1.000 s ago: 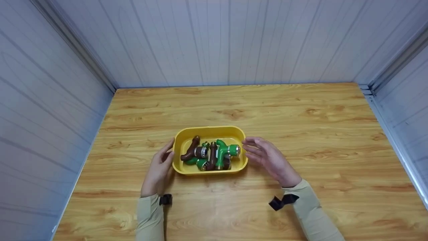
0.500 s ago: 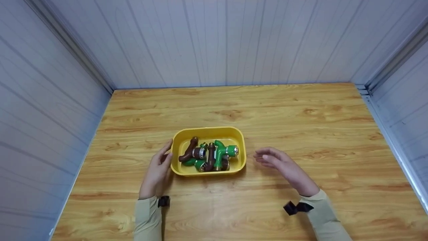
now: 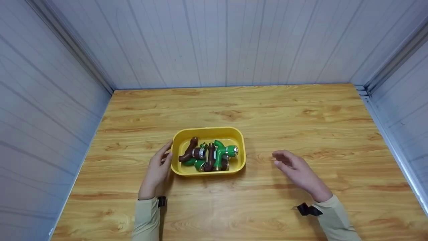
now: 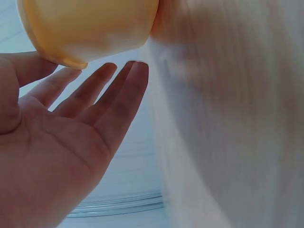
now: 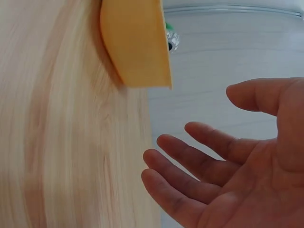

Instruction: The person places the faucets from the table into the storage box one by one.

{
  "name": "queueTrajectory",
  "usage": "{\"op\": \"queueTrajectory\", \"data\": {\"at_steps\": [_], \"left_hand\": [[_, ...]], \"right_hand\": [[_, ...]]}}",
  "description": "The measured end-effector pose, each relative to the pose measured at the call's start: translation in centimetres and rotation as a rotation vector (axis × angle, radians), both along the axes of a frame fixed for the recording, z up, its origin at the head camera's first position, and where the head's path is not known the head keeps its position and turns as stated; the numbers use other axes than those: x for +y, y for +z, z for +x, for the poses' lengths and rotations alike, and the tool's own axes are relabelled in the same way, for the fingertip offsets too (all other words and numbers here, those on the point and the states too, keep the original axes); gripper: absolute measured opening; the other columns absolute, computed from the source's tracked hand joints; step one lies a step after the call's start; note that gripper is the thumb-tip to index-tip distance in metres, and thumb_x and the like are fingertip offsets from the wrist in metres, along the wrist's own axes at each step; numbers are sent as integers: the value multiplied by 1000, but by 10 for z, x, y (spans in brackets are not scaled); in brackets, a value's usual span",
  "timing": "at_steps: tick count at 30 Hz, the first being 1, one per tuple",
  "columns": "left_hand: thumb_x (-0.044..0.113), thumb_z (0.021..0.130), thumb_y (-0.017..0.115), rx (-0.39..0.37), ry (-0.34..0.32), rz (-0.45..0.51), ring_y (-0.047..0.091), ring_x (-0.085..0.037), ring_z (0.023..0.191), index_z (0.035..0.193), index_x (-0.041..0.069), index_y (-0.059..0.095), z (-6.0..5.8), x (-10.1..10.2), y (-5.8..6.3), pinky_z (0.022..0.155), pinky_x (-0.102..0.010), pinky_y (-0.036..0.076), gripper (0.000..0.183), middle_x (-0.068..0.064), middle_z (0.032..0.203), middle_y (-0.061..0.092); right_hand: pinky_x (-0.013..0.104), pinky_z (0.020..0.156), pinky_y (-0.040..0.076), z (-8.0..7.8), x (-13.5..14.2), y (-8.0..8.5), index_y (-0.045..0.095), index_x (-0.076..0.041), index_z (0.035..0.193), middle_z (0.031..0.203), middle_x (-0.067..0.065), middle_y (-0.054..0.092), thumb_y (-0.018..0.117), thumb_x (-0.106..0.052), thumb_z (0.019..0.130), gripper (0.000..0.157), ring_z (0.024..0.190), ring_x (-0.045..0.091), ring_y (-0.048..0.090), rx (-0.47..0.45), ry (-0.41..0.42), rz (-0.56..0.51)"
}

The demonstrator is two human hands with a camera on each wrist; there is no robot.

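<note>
A yellow plastic bin (image 3: pixel 208 173) sits on the table, holding several brown and green pieces that look like Y-shaped pipe fittings with metal ends. One green fitting (image 3: pixel 219 157) lies on top at the right, a brown fitting (image 3: pixel 190 150) at the left. My left hand (image 3: pixel 157 169) is at the bin's left end. In the left wrist view, the thumb touches the rim while the relaxed fingers (image 4: pixel 126 92) spread below the bin wall. Well right of the bin, my right hand (image 3: pixel 302 174) hovers with loosely bent, parted fingers, holding nothing.
The wood-grain tabletop (image 3: pixel 230 110) extends around the bin on all sides. White panel walls (image 3: pixel 214 43) enclose it at the back, left and right. A black strap piece (image 3: pixel 309 210) hangs at the right wrist, another black piece (image 3: pixel 162 201) at the left.
My right hand has left the bin's right end and moved right, away from it. The left hand stays at the left end. The bin and its contents look unmoved on the table.
</note>
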State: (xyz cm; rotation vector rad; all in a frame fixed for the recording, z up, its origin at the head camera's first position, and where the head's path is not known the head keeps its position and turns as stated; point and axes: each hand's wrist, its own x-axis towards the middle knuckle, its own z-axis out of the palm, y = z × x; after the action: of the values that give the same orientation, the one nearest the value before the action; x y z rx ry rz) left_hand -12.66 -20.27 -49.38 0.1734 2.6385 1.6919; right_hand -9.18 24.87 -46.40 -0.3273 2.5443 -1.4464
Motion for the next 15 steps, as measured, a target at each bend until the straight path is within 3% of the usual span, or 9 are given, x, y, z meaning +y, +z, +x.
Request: {"op": "queueTrajectory", "data": {"at_steps": [8, 15], "left_hand": [[10, 100, 49, 40, 5, -199, 48, -36, 122, 143, 6, 45, -1, 0, 8, 95, -47, 45, 43, -19, 141, 45], [18, 101, 48, 62, 12, -374, 36, -36, 133, 141, 2, 45, 1, -6, 20, 108, -51, 28, 43, -20, 142, 43]], "right_hand": [[54, 97, 40, -2, 13, -6, 53, 2, 129, 127, 19, 55, 56, -26, 98, 42, 117, 36, 50, 135, -13, 138], [55, 95, 40, -1, 20, -11, 51, 2, 131, 131, 18, 51, 52, -37, 98, 51, 121, 36, 46, 171, -23, 240]]}}
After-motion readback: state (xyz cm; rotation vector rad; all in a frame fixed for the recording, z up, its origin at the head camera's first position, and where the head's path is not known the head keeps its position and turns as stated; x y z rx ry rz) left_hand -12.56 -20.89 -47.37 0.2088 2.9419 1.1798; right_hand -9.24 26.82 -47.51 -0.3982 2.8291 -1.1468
